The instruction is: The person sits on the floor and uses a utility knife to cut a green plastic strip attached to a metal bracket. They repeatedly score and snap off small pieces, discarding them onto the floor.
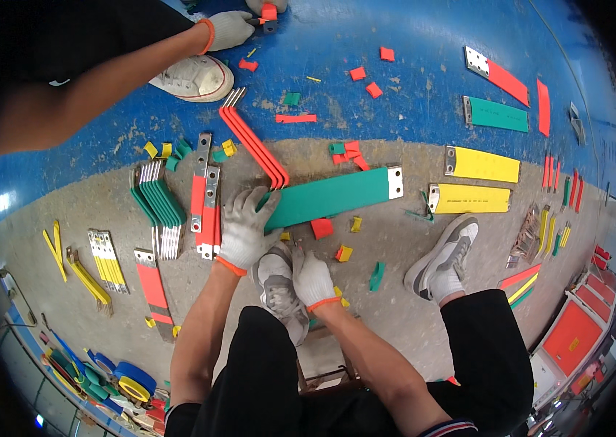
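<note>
Touching its left end with spread fingers, my nearer white-gloved left hand point(244, 229) finds the flat green-sleeved metal bar point(333, 197) running lengthwise rightward.

The green sleeve point(333, 195) looks smooth plastic, its bar end point(395, 183) shiny metal.

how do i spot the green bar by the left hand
Over the grey floor, find the camera wearer's left hand. The green bar runs rightward from it to a silver end. It is longer than the other flat green bar, which lies on blue floor.
</note>
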Demonstrator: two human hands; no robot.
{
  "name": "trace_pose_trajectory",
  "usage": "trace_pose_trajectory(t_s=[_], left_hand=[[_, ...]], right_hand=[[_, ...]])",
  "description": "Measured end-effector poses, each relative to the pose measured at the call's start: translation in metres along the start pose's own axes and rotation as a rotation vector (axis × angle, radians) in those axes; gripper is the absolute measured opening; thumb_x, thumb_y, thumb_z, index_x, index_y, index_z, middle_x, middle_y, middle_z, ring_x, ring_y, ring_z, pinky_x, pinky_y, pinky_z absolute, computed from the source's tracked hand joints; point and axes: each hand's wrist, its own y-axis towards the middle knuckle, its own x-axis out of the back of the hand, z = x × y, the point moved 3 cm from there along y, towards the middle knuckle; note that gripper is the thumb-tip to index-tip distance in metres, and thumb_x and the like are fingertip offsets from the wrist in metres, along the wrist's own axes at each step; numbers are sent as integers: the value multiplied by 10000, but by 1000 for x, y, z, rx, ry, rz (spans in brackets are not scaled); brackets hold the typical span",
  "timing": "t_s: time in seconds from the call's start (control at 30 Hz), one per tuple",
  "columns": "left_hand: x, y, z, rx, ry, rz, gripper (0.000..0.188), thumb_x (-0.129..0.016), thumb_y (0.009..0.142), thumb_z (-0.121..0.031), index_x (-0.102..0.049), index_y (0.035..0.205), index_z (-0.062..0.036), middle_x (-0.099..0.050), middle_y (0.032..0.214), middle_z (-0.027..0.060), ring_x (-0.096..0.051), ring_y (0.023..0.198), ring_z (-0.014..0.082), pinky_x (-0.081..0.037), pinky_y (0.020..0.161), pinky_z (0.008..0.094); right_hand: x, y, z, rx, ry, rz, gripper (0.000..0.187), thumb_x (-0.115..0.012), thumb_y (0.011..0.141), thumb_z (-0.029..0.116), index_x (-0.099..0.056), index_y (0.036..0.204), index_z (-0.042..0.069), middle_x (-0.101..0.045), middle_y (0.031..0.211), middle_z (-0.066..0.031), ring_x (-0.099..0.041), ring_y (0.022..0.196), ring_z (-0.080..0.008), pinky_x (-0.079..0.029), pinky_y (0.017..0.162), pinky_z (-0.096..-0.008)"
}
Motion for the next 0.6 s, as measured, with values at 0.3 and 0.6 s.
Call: trace_pose_trajectory(t_s=[0.3, 0.6], left_hand=[[0, -2, 3, -3, -22, -21, 860, -906, 655, -231, -596, 1452, -137, -560, 1428, 155, -521, 1337, 397, -396, 1158, 546], [1, 0, 3, 6, -55, -37, 933, -914, 612, -213, -559, 1457, -40, -587, 1396, 159, -539, 1327, 376, -386, 1182, 528]], right_hand=[[42, 28, 12, 137, 227, -7, 326, -503, 1108, 248, -616, 1006, -40, -614, 802, -340, -643, 827, -536, -481, 626, -527], [48, 61, 37, 38, 168, 112, 379, -488, 1121, 298, -644, 1101, -48, -646, 944, -359, -625, 971, -548, -514, 766, -526]])
